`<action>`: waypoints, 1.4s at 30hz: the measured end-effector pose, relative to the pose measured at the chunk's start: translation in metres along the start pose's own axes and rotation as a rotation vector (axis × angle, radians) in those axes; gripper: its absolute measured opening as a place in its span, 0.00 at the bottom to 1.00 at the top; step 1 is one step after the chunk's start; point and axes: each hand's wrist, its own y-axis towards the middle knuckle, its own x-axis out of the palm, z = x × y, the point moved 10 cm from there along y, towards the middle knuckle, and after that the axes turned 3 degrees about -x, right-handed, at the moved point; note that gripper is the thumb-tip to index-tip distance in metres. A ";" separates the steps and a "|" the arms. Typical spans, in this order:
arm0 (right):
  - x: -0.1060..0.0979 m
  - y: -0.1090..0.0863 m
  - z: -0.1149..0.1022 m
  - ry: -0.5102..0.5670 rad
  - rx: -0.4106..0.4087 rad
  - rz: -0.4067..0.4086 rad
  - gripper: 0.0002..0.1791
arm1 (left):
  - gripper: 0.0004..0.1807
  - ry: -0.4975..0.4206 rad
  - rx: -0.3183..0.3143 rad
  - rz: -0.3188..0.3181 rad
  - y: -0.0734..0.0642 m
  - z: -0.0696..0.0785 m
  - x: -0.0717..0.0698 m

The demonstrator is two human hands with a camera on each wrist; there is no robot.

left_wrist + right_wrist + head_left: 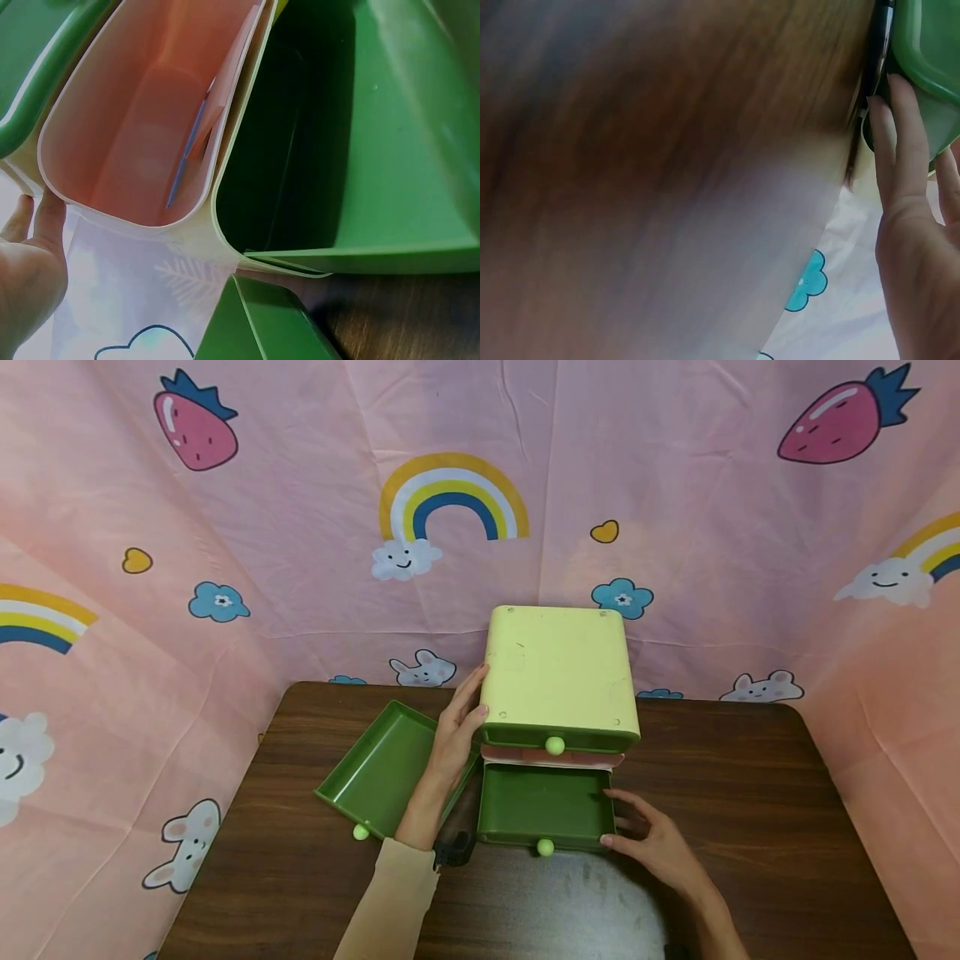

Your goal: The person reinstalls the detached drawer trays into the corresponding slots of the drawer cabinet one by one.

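A pale yellow cabinet (558, 668) stands towards the back of the table, its top green drawer (517, 739) closed. Below that, a pink compartment (127, 142) is without a drawer; a thin blue strip shows along one wall. The bottom green drawer (546, 802) is pulled out and looks bare inside. My left hand (450, 739) rests its extended fingers against the cabinet's left side. At the bottom drawer's right side, my right hand (656, 843) touches with fingertips and thumb, thumb near the front corner. The right wrist view shows two fairly straight fingers (907, 142) along the drawer.
A loose green drawer (378, 768) lies slanted on the brown wooden table (750, 827), left of the cabinet, partly behind my left forearm. A pink patterned cloth (315, 510) hangs behind the table and at both sides.
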 end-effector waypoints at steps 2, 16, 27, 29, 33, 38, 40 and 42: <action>-0.001 0.000 0.000 0.004 0.003 0.009 0.38 | 0.29 -0.004 0.001 -0.001 0.000 0.000 0.000; -0.002 0.001 0.002 0.048 0.043 0.038 0.38 | 0.29 -0.013 -0.001 0.000 0.000 -0.001 0.001; -0.004 0.002 0.001 0.049 0.048 0.046 0.38 | 0.29 -0.014 -0.001 -0.004 0.001 0.000 0.001; -0.003 0.003 0.001 0.051 0.039 0.045 0.38 | 0.29 -0.010 -0.002 0.000 0.001 -0.001 0.000; -0.002 0.005 0.000 0.047 0.018 0.046 0.37 | 0.29 -0.022 -0.012 0.000 0.002 -0.012 -0.004; -0.005 0.005 -0.002 0.006 0.000 0.066 0.37 | 0.28 -0.041 0.001 -0.002 0.006 -0.029 -0.007; -0.006 0.005 -0.002 -0.027 -0.001 0.077 0.37 | 0.28 -0.041 0.012 0.001 0.006 -0.031 -0.008; -0.008 0.004 -0.003 -0.065 0.001 0.090 0.37 | 0.28 -0.041 0.020 0.003 0.006 -0.031 -0.008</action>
